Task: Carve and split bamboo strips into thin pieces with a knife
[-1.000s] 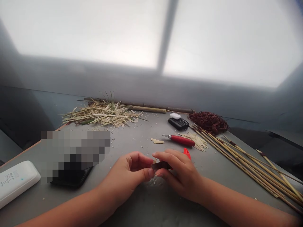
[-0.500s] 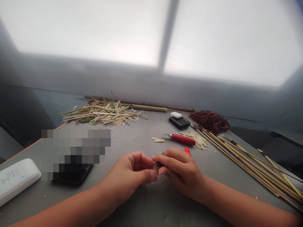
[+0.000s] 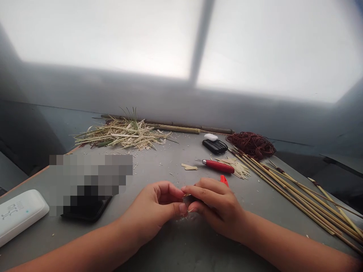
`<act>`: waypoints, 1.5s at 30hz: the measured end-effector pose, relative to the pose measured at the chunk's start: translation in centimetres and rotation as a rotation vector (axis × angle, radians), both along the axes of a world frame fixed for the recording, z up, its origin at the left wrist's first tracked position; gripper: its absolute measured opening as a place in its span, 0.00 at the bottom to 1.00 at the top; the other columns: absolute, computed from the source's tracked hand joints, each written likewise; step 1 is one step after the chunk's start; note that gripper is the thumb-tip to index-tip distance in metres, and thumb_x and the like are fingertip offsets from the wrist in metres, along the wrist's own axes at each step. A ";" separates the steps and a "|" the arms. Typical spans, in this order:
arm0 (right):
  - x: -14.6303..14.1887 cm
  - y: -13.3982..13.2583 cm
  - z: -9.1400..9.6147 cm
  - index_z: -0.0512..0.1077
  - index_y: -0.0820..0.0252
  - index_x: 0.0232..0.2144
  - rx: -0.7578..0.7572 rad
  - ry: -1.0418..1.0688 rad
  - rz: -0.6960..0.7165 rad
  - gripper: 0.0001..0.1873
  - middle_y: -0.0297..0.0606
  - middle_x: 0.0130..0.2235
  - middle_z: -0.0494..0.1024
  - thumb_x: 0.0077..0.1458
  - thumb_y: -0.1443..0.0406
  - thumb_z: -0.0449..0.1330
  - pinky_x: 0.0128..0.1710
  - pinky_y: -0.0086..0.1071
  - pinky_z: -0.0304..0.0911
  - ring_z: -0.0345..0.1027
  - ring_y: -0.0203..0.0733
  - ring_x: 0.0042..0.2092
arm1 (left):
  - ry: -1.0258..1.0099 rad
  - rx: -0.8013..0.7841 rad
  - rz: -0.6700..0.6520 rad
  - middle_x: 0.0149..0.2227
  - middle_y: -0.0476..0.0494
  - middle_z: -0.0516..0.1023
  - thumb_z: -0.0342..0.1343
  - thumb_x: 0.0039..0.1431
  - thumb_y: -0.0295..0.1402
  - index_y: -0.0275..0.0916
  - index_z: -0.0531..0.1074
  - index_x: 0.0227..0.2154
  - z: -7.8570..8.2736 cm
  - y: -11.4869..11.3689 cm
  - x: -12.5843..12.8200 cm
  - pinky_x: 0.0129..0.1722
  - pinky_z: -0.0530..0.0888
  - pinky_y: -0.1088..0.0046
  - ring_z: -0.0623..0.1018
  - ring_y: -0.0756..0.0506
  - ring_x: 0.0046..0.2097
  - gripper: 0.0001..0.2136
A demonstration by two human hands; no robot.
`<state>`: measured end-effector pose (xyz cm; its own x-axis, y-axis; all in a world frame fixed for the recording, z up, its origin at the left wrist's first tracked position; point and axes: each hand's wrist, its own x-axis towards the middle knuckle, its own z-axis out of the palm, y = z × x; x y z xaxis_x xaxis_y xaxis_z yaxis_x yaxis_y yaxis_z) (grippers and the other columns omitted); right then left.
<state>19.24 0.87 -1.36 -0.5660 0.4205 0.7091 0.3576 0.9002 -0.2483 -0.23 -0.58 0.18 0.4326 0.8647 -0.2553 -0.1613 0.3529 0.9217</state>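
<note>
My left hand [image 3: 161, 204] is closed in a pinch, thumb against fingertips, on a small pale bamboo strip [image 3: 186, 195] of which only a sliver shows. My right hand [image 3: 218, 202] meets it fingertip to fingertip, curled around a knife whose dark blade is mostly hidden by the fingers. A bright red end [image 3: 224, 180] pokes out behind the right knuckles; it looks like the handle of that knife. Just beyond the hands lies a red-handled carving knife [image 3: 219, 166], its thin blade pointing left, beside two short bamboo strips [image 3: 189, 167].
Pale flat slips [image 3: 239, 168] lie right of the carving knife. Bamboo sticks [image 3: 286, 189] stretch along the right edge, near brown cord [image 3: 252, 145]. A black case [image 3: 214, 146] carries a white object [image 3: 211, 137]. Shavings [image 3: 127, 134] heap at back left; a white device [image 3: 22, 215] sits left.
The fingers of my right hand have shifted slightly at the pinch. Less of the dark blade shows, and a yellowish sliver appears between the fingertips. Things on the table lie as before.
</note>
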 end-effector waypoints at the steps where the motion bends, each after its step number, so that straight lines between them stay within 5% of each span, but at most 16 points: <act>1: 0.0 0.0 0.0 0.71 0.58 0.47 -0.003 0.004 0.003 0.13 0.35 0.28 0.74 0.65 0.60 0.54 0.29 0.31 0.60 0.64 0.37 0.29 | -0.006 0.001 -0.007 0.23 0.53 0.78 0.70 0.38 0.33 0.37 0.69 0.24 0.0 0.0 0.0 0.34 0.67 0.76 0.75 0.52 0.29 0.15; 9: -0.1 0.0 0.1 0.72 0.58 0.43 0.002 0.008 -0.069 0.10 0.36 0.30 0.73 0.65 0.62 0.53 0.29 0.30 0.63 0.65 0.37 0.30 | 0.074 0.044 0.032 0.25 0.52 0.76 0.70 0.39 0.35 0.38 0.68 0.25 -0.3 -0.2 0.1 0.33 0.69 0.74 0.74 0.50 0.30 0.16; 14: -0.1 -0.3 0.4 0.69 0.61 0.49 0.006 -0.079 -0.126 0.18 0.39 0.31 0.73 0.64 0.55 0.51 0.30 0.34 0.65 0.66 0.40 0.31 | 0.100 0.061 0.114 0.29 0.52 0.74 0.68 0.43 0.39 0.39 0.68 0.28 -0.2 -0.3 0.0 0.32 0.71 0.72 0.75 0.50 0.29 0.15; 17: 0.0 -0.4 0.3 0.69 0.62 0.49 0.057 -0.115 -0.149 0.21 0.37 0.29 0.71 0.61 0.53 0.54 0.28 0.32 0.61 0.64 0.40 0.29 | 0.132 0.076 0.148 0.22 0.55 0.70 0.65 0.47 0.41 0.39 0.69 0.30 -0.1 -0.1 0.0 0.25 0.68 0.76 0.70 0.52 0.22 0.14; 21: 0.0 -0.3 -0.2 0.72 0.59 0.37 0.097 -0.134 -0.184 0.08 0.31 0.24 0.67 0.60 0.68 0.52 0.25 0.29 0.51 0.58 0.35 0.25 | 0.120 0.077 0.180 0.21 0.55 0.70 0.66 0.45 0.41 0.38 0.71 0.31 -0.1 0.0 0.1 0.25 0.69 0.76 0.69 0.52 0.23 0.15; 26: 0.1 0.0 -0.6 0.66 0.58 0.22 0.061 -0.106 -0.200 0.13 0.29 0.21 0.63 0.60 0.66 0.56 0.23 0.28 0.48 0.54 0.33 0.23 | 0.069 0.025 0.147 0.34 0.47 0.80 0.67 0.47 0.38 0.37 0.73 0.32 -0.2 -0.1 0.2 0.35 0.74 0.73 0.75 0.51 0.30 0.13; 31: -0.2 -0.1 -0.3 0.70 0.58 0.37 0.081 -0.035 -0.217 0.05 0.30 0.23 0.68 0.59 0.68 0.55 0.25 0.27 0.54 0.60 0.34 0.24 | 0.112 0.088 0.065 0.33 0.44 0.81 0.67 0.46 0.42 0.36 0.75 0.31 -0.2 -0.2 0.1 0.40 0.74 0.70 0.78 0.46 0.36 0.15; 38: 0.0 -0.3 0.2 0.69 0.57 0.35 0.074 -0.016 -0.065 0.06 0.30 0.23 0.67 0.60 0.71 0.54 0.24 0.27 0.53 0.58 0.33 0.23 | 0.058 0.055 0.129 0.38 0.46 0.79 0.63 0.50 0.49 0.39 0.71 0.26 -0.2 -0.2 -0.1 0.43 0.75 0.71 0.77 0.43 0.47 0.17; 45: 0.1 0.0 -0.1 0.69 0.57 0.40 0.124 0.008 -0.132 0.07 0.31 0.25 0.67 0.60 0.70 0.55 0.25 0.28 0.56 0.60 0.34 0.25 | 0.133 0.182 -0.062 0.25 0.52 0.74 0.62 0.52 0.48 0.36 0.72 0.29 -0.3 -0.1 -0.1 0.34 0.70 0.75 0.72 0.52 0.29 0.17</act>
